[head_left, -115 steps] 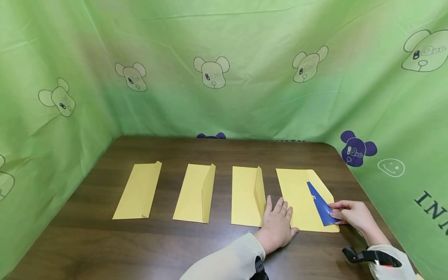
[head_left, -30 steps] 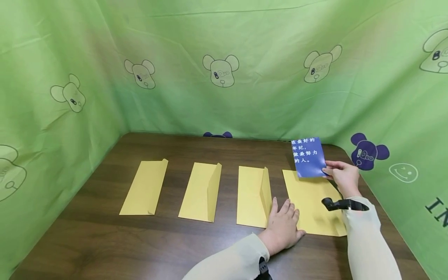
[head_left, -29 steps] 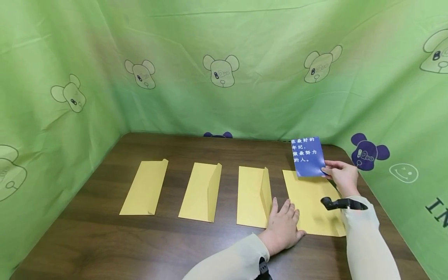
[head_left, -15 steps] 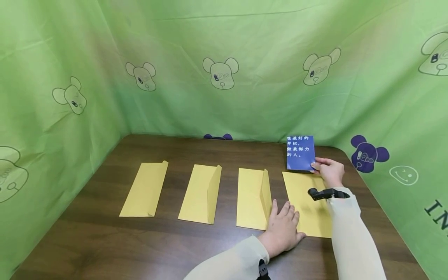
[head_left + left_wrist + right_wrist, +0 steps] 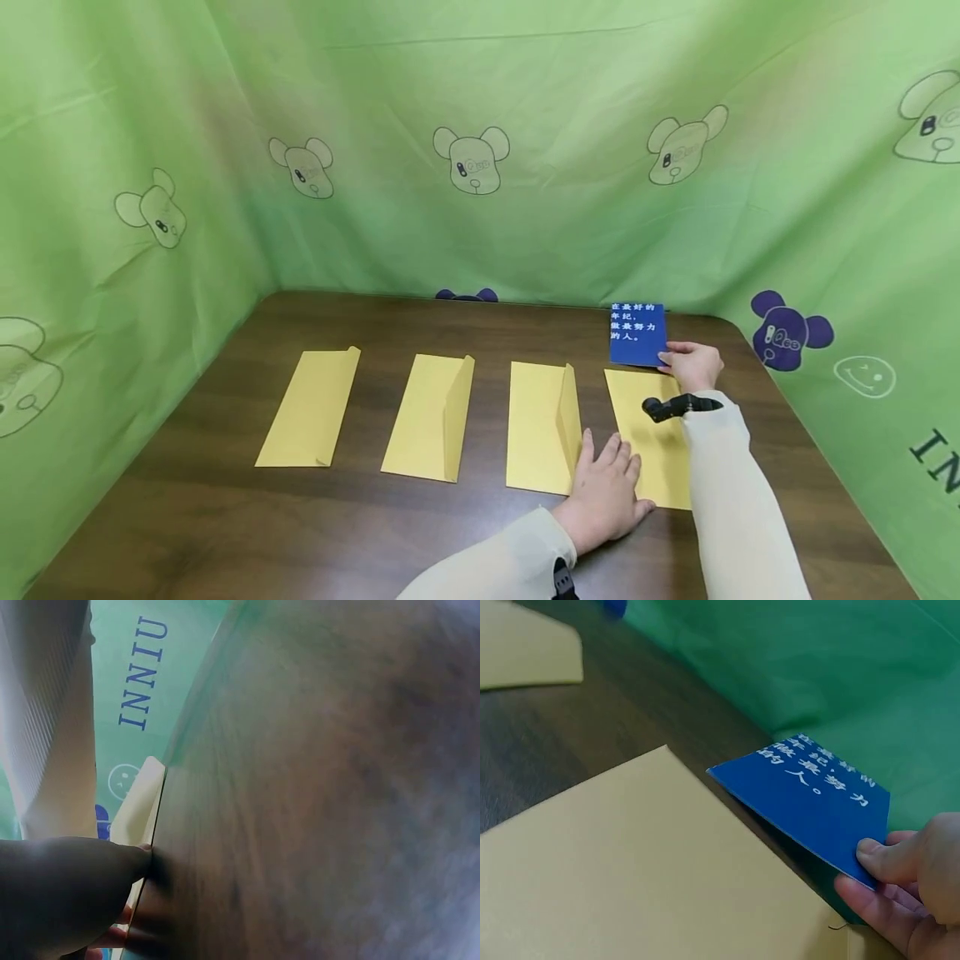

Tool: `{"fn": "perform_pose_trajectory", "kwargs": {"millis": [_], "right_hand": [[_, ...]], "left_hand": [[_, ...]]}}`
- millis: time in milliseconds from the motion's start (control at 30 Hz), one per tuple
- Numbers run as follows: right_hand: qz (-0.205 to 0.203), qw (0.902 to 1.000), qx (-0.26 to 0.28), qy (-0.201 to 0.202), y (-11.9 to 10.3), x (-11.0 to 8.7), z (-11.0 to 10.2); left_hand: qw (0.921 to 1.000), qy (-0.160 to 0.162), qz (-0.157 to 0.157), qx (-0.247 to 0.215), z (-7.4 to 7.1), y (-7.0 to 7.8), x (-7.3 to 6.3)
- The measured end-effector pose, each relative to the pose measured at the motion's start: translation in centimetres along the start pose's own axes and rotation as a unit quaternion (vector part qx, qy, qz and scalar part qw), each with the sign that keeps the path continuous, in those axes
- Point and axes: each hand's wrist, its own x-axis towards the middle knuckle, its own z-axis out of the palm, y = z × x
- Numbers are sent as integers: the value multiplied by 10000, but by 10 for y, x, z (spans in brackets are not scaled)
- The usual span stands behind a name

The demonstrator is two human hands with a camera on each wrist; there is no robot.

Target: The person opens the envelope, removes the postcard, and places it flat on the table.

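A blue card (image 5: 637, 335) with white Chinese writing is at the back right, just beyond the far edge of the rightmost yellow envelope (image 5: 652, 442). My right hand (image 5: 694, 365) pinches the card's near right corner; in the right wrist view the thumb (image 5: 889, 859) lies on top and fingers are below. That card (image 5: 810, 802) tilts above the table there. My left hand (image 5: 606, 492) rests spread on the near left edge of the rightmost envelope, fingers straight. My right forearm hides that envelope's right side. In the left wrist view the left hand (image 5: 67, 892) is dark and partly seen.
Three more yellow envelopes lie in a row to the left: one at far left (image 5: 303, 408), one beside it (image 5: 420, 417), and one (image 5: 534, 425) next to my left hand. Green printed cloth (image 5: 465, 225) walls the back and sides of the brown wooden table (image 5: 225, 533).
My right hand has carried the blue card from above the right envelope to behind it, then slightly left and lower over the last second. My left hand has stayed in place.
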Motion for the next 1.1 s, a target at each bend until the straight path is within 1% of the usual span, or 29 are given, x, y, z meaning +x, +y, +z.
{"fn": "perform_pose_trajectory", "kwargs": {"millis": [100,233,333,367,500,633,700,867,933,1100], "right_hand": [[-397,9972,-634,16,-3,2,2],[-805,9860,-1443,235,-5,-1,2],[-836,9813,-1688,389,-7,-4,4],[-822,9808,-1712,442,-8,-4,6],[-623,9844,-1576,482,-11,-4,7],[-396,9874,-1472,437,-10,-4,4],[-351,9877,-1461,445,-9,-4,1],[-409,9875,-1468,394,-8,-5,-7],[-465,9887,-1372,390,-8,-6,-9],[-637,9890,-1254,454,-8,-6,-11]], "left_hand": [[10000,-45,-14,39,-2,-1,2],[10000,-81,1,36,-2,1,3],[9999,-99,-6,21,-2,1,3],[9999,-106,-13,22,-2,0,3],[9999,-111,-16,17,-2,-1,3],[9999,-159,-21,-1,-1,-3,2],[9998,-175,-23,-7,-1,-3,1],[9999,-117,2,-60,-3,-3,1],[9999,-85,16,-78,-4,-4,2],[9998,-137,42,-143,-6,-5,5]]}}
